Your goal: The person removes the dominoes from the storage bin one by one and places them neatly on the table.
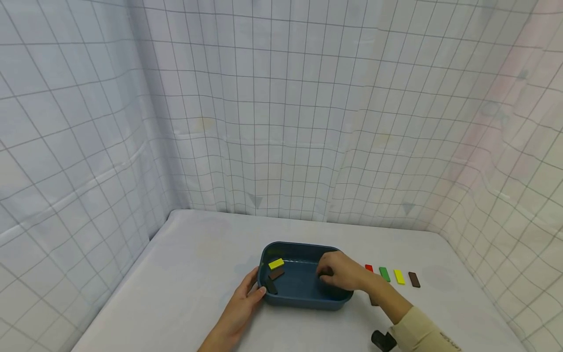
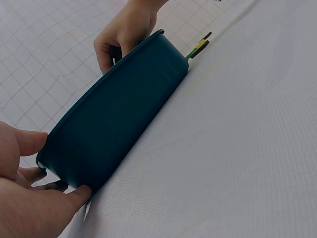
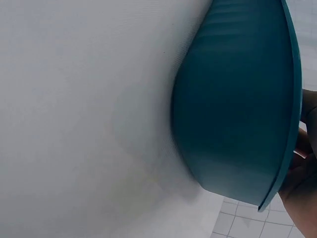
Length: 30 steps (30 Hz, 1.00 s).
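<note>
A dark teal plastic tub stands on the white table. My left hand grips its left end, thumb at the near corner and fingers along the side; in the left wrist view the tub's outer wall slants away from that hand. Inside lie a yellow block, a brown block and a black block. My right hand reaches over the right rim into the tub with bent fingers. Something dark shows between its thumb and fingers, but I cannot tell whether it is a block or shadow.
Right of the tub, a red block, a green block, a yellow block and a dark brown block lie in a row. Another dark block is partly under the right forearm. Grid-patterned cloth surrounds the table.
</note>
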### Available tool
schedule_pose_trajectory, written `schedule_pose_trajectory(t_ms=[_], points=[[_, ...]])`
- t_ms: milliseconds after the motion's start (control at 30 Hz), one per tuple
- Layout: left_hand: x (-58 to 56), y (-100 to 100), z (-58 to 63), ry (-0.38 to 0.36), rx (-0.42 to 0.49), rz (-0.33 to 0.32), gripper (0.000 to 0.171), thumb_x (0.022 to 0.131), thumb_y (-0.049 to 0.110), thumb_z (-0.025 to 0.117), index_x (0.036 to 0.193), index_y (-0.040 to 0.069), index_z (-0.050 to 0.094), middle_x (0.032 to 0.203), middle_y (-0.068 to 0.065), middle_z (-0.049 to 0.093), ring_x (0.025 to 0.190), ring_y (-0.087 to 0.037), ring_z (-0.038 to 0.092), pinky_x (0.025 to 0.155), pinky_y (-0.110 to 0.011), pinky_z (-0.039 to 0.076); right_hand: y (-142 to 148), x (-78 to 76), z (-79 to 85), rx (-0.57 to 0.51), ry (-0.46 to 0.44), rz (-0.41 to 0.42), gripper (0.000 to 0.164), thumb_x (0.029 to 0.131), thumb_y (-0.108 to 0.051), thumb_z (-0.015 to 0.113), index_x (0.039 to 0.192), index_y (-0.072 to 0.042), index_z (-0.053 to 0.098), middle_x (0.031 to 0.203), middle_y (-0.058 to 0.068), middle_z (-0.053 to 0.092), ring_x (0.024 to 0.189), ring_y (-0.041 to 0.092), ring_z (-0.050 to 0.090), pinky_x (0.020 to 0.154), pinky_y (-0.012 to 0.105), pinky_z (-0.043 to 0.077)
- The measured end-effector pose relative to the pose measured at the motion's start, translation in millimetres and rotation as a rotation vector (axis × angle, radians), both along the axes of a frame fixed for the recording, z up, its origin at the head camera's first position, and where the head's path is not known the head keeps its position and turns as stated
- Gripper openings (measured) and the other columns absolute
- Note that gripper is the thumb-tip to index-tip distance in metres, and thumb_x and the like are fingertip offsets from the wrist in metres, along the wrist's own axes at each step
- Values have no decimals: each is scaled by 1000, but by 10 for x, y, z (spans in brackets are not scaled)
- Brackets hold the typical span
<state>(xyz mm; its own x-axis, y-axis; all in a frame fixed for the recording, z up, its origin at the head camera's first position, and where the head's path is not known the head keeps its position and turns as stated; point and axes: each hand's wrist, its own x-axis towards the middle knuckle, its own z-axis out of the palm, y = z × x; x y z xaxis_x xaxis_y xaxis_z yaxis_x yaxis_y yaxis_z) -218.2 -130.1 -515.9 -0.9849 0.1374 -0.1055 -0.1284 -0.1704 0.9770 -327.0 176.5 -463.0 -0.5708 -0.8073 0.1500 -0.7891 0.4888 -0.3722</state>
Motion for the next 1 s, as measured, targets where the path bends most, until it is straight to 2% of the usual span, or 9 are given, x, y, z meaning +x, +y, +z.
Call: schedule_pose_trajectory(t_ms=[400,667,867,1000], points=[[-2,9,26,7,3,8,66,107,8,55,164,3,22,169,-25,8,153,-46,7,121,-57,21,115,16,161,-39,15,-10,11,94,-4,75,104,-7,80,104,-3,71,93,9,64,77,28,57],[-9,18,24,-13,2,16,66,107,8,55,164,3,22,169,-24,8,153,-46,7,120,-57,22,295,50,239,-101,5,-58,12,94,-3,75,105,-4,78,99,0,69,82,6,62,70,27,57],[1,17,27,-17,-7,21,66,107,9,57,163,4,24,169,-24,9,153,-46,8,120,-57,22,485,68,252,-142,-41,-121,12,94,-2,75,106,-1,76,100,-1,69,87,10,65,76,27,60],[2,10,19,-17,-5,22,66,107,9,57,163,4,24,170,-24,9,154,-46,7,120,-57,22,610,89,249,-169,-43,-163,14,93,-3,77,106,-1,76,102,-1,71,89,12,68,76,26,60]])
